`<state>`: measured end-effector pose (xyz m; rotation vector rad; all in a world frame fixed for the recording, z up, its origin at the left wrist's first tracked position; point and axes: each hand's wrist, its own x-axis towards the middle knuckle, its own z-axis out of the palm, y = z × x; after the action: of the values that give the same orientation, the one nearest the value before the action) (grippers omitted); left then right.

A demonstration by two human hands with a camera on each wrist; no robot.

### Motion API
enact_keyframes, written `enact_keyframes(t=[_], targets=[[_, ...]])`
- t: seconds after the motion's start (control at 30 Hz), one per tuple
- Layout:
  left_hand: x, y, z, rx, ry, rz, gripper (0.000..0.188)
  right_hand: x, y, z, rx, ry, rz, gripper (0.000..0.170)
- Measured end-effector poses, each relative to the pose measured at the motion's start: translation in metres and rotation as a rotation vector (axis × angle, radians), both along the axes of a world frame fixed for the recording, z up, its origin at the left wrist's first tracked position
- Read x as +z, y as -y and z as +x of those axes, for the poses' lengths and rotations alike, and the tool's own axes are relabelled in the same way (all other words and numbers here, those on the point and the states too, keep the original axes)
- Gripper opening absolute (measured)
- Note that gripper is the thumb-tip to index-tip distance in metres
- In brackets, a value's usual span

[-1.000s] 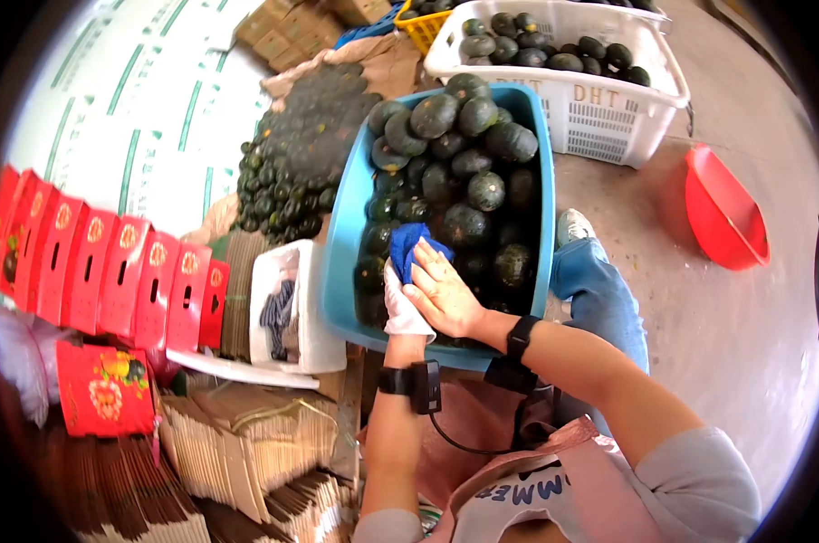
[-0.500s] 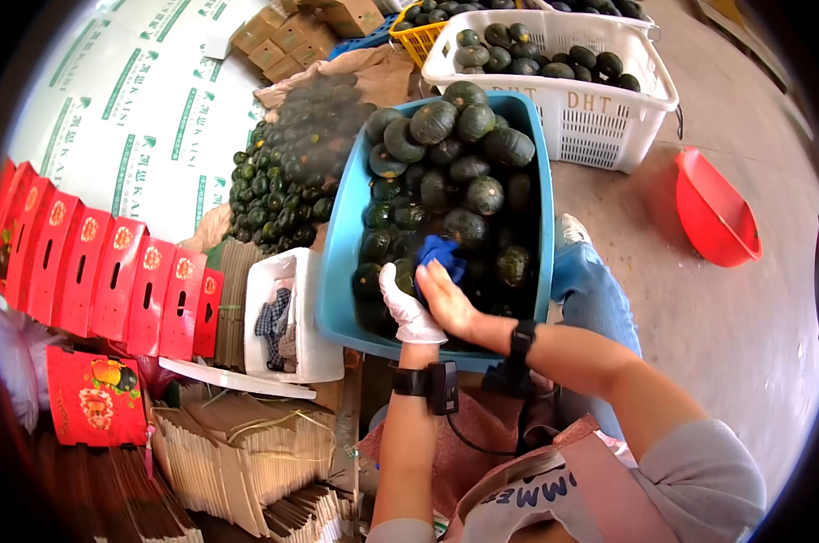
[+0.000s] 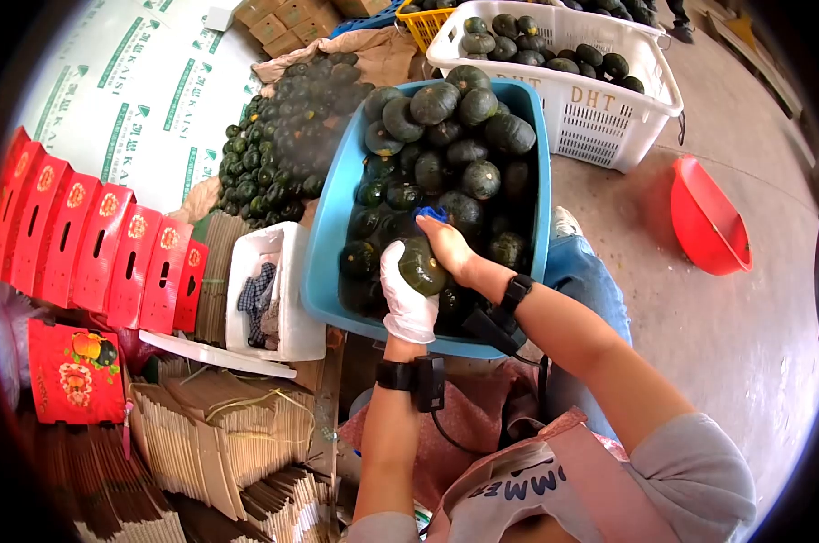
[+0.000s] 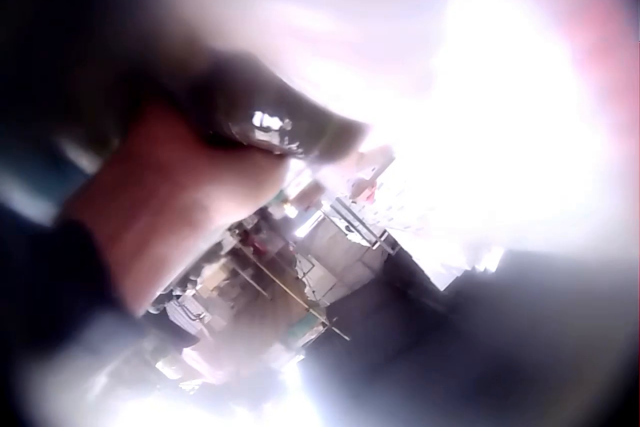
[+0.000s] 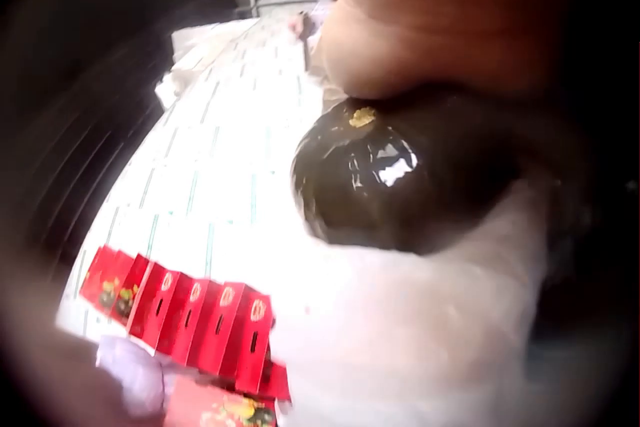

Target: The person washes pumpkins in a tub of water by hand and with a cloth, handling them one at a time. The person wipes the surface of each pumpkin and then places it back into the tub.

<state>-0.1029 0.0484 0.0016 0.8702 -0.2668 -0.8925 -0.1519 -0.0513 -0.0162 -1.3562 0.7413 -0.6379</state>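
A glossy dark green squash (image 3: 421,268) is held between both hands over the blue tub (image 3: 323,262). The white-gloved left hand (image 3: 407,303) cups it from the left and below, thumb up its side. At its right side is the bare right hand (image 3: 447,244), with a blue cloth (image 3: 432,214) showing beyond the fingers. In the right wrist view the squash (image 5: 370,182) lies between the bare hand (image 5: 430,37) and the white glove (image 5: 420,317). The left wrist view is blurred, with the squash (image 4: 270,117) above the bare hand (image 4: 180,187).
More squashes (image 3: 434,103) are piled in the tub. A white crate (image 3: 599,113) stands behind, a red basin (image 3: 710,217) on the floor at right. Left are a foam box (image 3: 301,299), red boxes (image 3: 97,249), folded cartons (image 3: 183,443) and a heap of squashes (image 3: 264,172).
The hands have parted around a squash that was hidden earlier. The blue cloth has become mostly covered by the right hand. The view has shifted slightly.
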Motion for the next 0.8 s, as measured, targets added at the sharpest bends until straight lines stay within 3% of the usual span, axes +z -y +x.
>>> enact_keyframes(t=[0.03,0.07,0.1,0.13,0.2,0.3,0.4,0.43,0.5,0.53,0.6,0.73,0.8], targets=[[0.001,-0.002,0.002,0.030,0.169,-0.050,0.029,0.003,-0.006,0.000,0.040,0.068,0.055,0.049],[0.006,0.002,0.019,-0.040,-0.239,-0.001,0.034,0.009,-0.014,0.000,0.079,0.136,0.112,0.049],[0.007,0.003,0.025,0.010,-0.225,-0.006,0.035,0.007,-0.020,-0.003,0.152,0.115,-0.072,0.051],[0.010,0.002,0.030,0.060,-0.210,-0.012,0.036,0.002,-0.038,-0.003,0.043,0.120,-0.230,0.056],[0.016,0.002,0.043,0.003,-0.206,0.000,0.036,0.039,-0.042,-0.023,0.201,0.101,-0.166,0.063],[0.051,-0.009,0.037,-0.114,-0.280,-0.002,0.038,0.033,-0.031,-0.025,0.339,0.083,-0.275,0.065],[0.068,-0.019,0.044,-0.431,-0.202,-0.147,0.044,0.043,-0.020,-0.030,0.365,0.194,-0.522,0.059],[0.066,-0.018,0.044,-0.427,-0.202,-0.155,0.044,0.046,-0.019,-0.030,0.371,0.192,-0.528,0.059],[0.053,-0.015,0.043,-0.324,-0.277,0.004,0.043,0.051,-0.020,-0.029,0.301,0.180,-0.540,0.042],[0.050,-0.009,0.035,-0.245,-0.197,0.030,0.043,0.049,-0.019,-0.026,0.310,0.178,-0.546,0.042],[0.047,-0.012,0.028,-0.244,-0.379,-0.012,0.042,0.040,-0.022,-0.017,0.199,0.256,-0.335,0.040],[0.056,-0.012,0.020,-0.269,-0.471,-0.035,0.042,0.044,-0.030,-0.006,-0.011,0.357,-0.153,0.024],[0.044,-0.017,0.014,-0.126,0.071,-0.095,0.042,0.048,-0.022,-0.001,-0.102,0.526,0.314,0.021]])
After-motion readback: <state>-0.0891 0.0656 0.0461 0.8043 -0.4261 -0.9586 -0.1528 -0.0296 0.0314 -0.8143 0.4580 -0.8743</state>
